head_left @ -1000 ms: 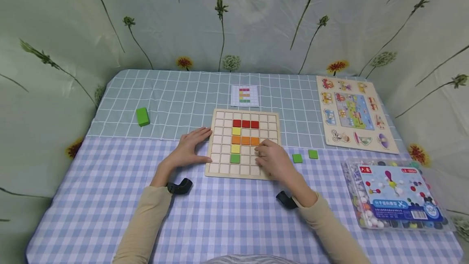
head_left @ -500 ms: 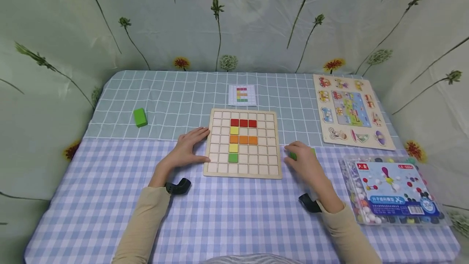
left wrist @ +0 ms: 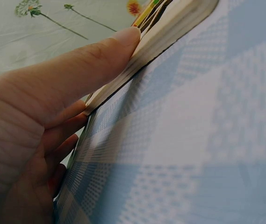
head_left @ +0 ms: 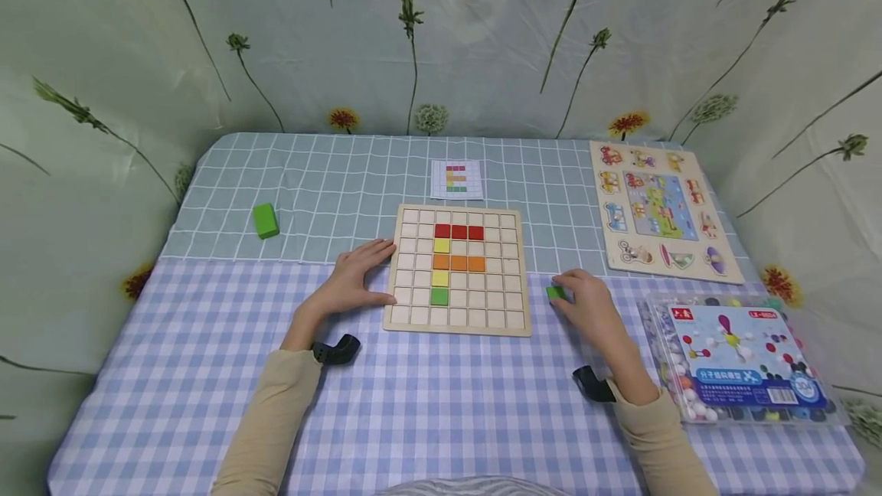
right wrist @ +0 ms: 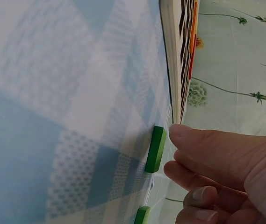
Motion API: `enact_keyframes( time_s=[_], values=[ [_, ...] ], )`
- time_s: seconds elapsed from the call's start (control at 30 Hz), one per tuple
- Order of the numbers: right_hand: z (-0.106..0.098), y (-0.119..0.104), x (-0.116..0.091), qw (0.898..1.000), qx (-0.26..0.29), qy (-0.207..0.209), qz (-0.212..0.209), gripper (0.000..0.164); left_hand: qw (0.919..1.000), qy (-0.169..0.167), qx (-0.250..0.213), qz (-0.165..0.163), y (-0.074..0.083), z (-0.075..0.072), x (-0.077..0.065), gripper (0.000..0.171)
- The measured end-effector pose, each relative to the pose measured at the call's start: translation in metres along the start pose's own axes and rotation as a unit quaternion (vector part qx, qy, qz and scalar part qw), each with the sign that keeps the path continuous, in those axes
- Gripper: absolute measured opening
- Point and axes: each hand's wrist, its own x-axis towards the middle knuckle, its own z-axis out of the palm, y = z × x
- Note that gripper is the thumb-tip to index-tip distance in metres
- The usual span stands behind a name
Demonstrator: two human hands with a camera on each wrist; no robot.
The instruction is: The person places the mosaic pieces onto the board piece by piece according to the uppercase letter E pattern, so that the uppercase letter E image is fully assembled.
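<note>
My left hand (head_left: 353, 279) lies along the left edge of a wooden grid board (head_left: 494, 318), thumb and fingers spread and touching its side. In the left wrist view the thumb (left wrist: 118, 44) rests on the board's edge. Red, yellow, orange and green tiles sit in the board's cells, the green tile (head_left: 439, 296) lowest. Right of the board, my right hand (head_left: 588, 306) hovers at a loose green tile (head_left: 554, 293). The right wrist view shows this tile on the cloth just beyond the parted thumb and fingertips, with a second green tile (right wrist: 142, 215) nearby, hidden by the hand from the head view.
A pattern card (head_left: 457, 179) lies behind the board. At the far left is a green block (head_left: 265, 220). A wooden picture puzzle (head_left: 664, 209) lies back right, and a clear plastic box of molecule-model pieces (head_left: 747, 358) is in front of it.
My right hand has left the board and moved right to the loose green tiles, then shifted slightly farther right, uncovering the nearer one. The left hand stays at the board's edge.
</note>
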Motion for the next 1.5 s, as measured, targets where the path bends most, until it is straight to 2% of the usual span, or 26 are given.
enact_keyframes(
  time_s=[0.43, 0.83, 1.07, 1.27, 1.5],
  values=[
    [-0.002, 0.004, 0.000, 0.999, -0.023, -0.042, 0.000, 0.028, 1.0000, 0.003, 0.001, 0.000, 0.001, 0.000, -0.001, 0.093],
    [-0.002, 0.001, 0.002, 0.999, -0.032, -0.039, -0.004, 0.025, 1.0000, 0.003, 0.000, 0.003, 0.002, 0.000, -0.001, 0.093],
    [0.002, -0.016, 0.005, 0.998, -0.026, -0.023, -0.051, 0.026, 1.0000, 0.003, -0.006, 0.001, 0.001, 0.000, -0.002, 0.094],
    [0.013, -0.043, 0.008, 0.997, -0.026, -0.040, -0.067, 0.026, 1.0000, -0.002, -0.004, -0.002, 0.000, 0.004, -0.004, 0.094],
    [0.022, -0.069, 0.017, 0.993, -0.015, -0.052, -0.103, 0.021, 1.0000, 0.003, 0.000, 0.001, 0.000, 0.001, -0.002, 0.093]
  ],
)
